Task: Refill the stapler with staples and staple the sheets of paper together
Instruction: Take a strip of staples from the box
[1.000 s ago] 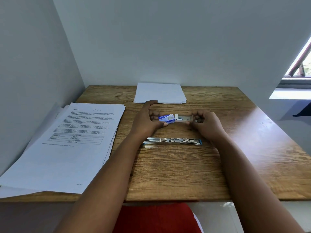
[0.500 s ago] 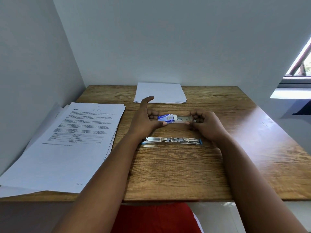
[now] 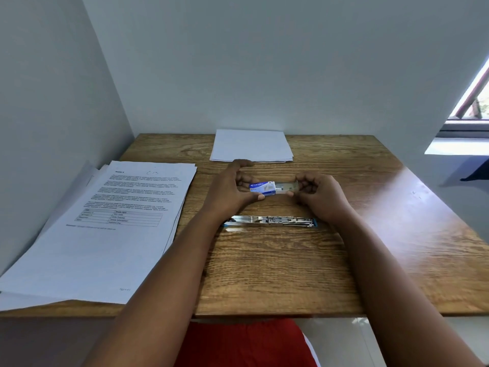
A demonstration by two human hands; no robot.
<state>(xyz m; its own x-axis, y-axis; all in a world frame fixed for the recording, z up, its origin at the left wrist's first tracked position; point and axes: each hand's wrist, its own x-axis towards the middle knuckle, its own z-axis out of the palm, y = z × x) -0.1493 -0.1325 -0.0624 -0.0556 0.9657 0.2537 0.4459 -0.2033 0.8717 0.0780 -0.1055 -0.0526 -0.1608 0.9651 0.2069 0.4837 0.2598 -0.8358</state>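
Two stacks of paper are seen on one wooden table (image 3: 264, 274). The printed stack (image 3: 105, 221) is laid along the left edge, slightly fanned, with one small grid of text boxes visible on its top sheet; its near corner overhangs the front edge of the table. The blank stack (image 3: 251, 145) is placed at the middle of the back edge, squared and flat.

Between the two stacks and toward the table's centre, two bare hands are held above the wood. The left hand (image 3: 230, 189) is closed in a pinch on one small blue-and-white staple box (image 3: 262, 188), thumb below and fingers behind, with the index finger lifted free above. From the right end of that box one grey inner tray (image 3: 287, 187) is drawn partway out, and its far end is gripped by the right hand (image 3: 320, 196), whose fingers are curled tight around it. Whether staples lie in the tray cannot be told.

One stapler (image 3: 270, 221) is laid nearer the front edge than the hands, just beneath the wrists, opened out flat so that its metal channel faces up; its length runs left to right, and its blue end points toward the right edge. It is touched by neither hand.

A red garment (image 3: 243, 343) is seen below the front edge.
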